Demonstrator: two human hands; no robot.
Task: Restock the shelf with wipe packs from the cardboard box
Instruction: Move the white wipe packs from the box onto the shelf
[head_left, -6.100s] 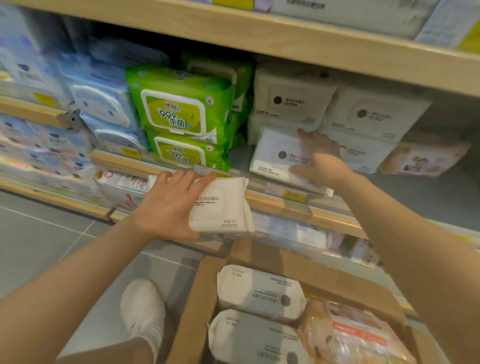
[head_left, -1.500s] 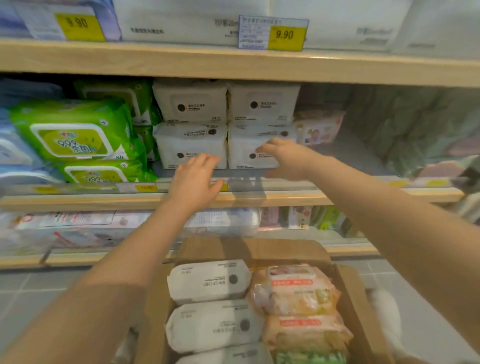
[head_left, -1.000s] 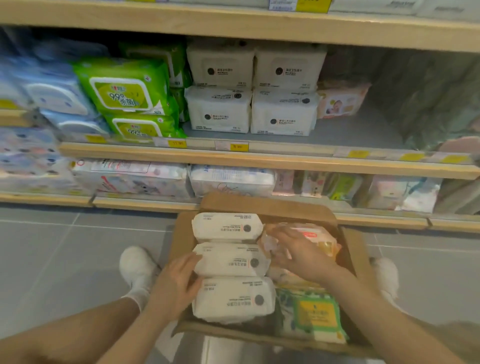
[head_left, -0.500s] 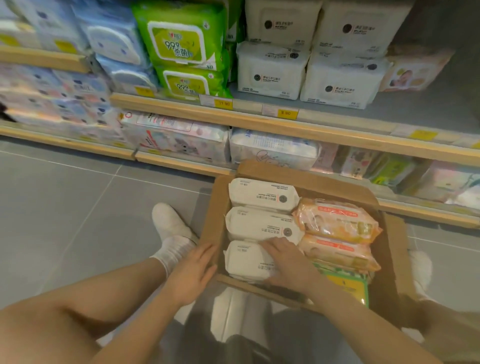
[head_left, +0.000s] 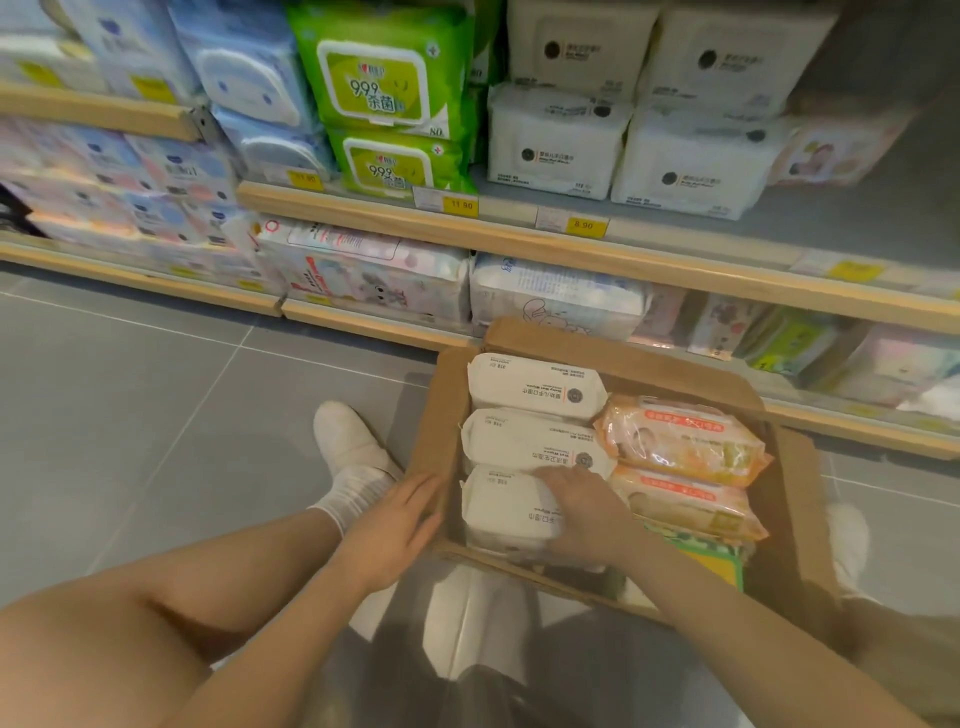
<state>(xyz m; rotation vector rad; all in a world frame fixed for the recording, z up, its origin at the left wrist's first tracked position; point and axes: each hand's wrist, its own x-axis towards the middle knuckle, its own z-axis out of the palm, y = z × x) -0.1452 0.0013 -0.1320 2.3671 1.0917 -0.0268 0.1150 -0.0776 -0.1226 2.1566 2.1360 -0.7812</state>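
Observation:
An open cardboard box (head_left: 440, 410) sits on the floor in front of me. Three white wipe packs lie in a column on its left side: far (head_left: 535, 387), middle (head_left: 524, 441) and nearest (head_left: 501, 512). My right hand (head_left: 587, 514) lies on the nearest white pack, its fingers hooked over the pack's far edge. My left hand (head_left: 395, 525) rests flat against the outside of the box's left wall, fingers straight. Matching white packs (head_left: 556, 150) are stacked on the middle shelf (head_left: 519, 236) above.
Two orange packs (head_left: 680, 439) and a green-yellow pack (head_left: 719, 566) fill the box's right side. Green packs (head_left: 384, 88) and blue packs (head_left: 249, 88) stand left of the white stack. My white shoes (head_left: 345, 436) flank the box on the grey tiled floor.
Both hands came down from the shelf to the box. Over the last half second they have hardly shifted, the right one staying on the nearest white pack.

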